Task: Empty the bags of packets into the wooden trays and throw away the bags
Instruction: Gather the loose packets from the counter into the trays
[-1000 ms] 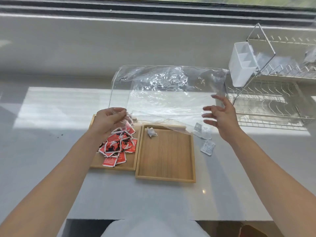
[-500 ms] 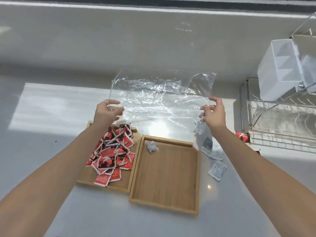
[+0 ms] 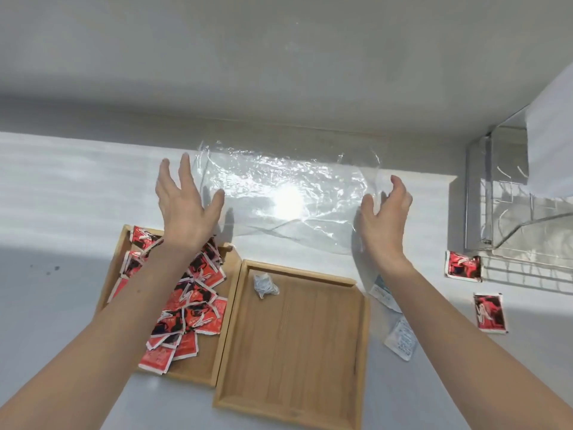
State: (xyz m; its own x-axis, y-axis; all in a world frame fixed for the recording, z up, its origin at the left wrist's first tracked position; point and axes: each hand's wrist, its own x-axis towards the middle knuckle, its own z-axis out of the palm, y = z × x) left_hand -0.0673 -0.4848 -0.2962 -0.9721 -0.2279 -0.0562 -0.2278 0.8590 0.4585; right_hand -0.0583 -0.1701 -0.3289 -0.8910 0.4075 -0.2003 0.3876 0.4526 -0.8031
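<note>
Clear plastic bag (image 3: 288, 200), emptied and flattened, lies on the pale counter (image 3: 62, 187) in the upper middle of the frame, just beyond the two wooden trays. Your left hand (image 3: 183, 206) hovers at the bag's left edge with fingers spread and nothing in it; your right hand (image 3: 386, 209) is cupped at the right edge, fingers half curled and apparently grasping nothing, though whether they touch the film cannot be told. Both forearms reach forward from the lower corners, palms turned toward each other. The step in hand appears to be disposal of the bag: the next move calls for gathering the slippery film into a bunch with both hands before carrying it off. The left tray (image 3: 124, 243) at centre left holds a heap of red packets (image 3: 189, 299); the right tray (image 3: 297, 342) holds only one crumpled white packet (image 3: 265, 285). White packets (image 3: 400, 338) lie outside that tray's right rim, and two stray red packets (image 3: 490, 311) rest farther right near the wire dish rack (image 3: 508, 212), so some sorting likely remains.
</note>
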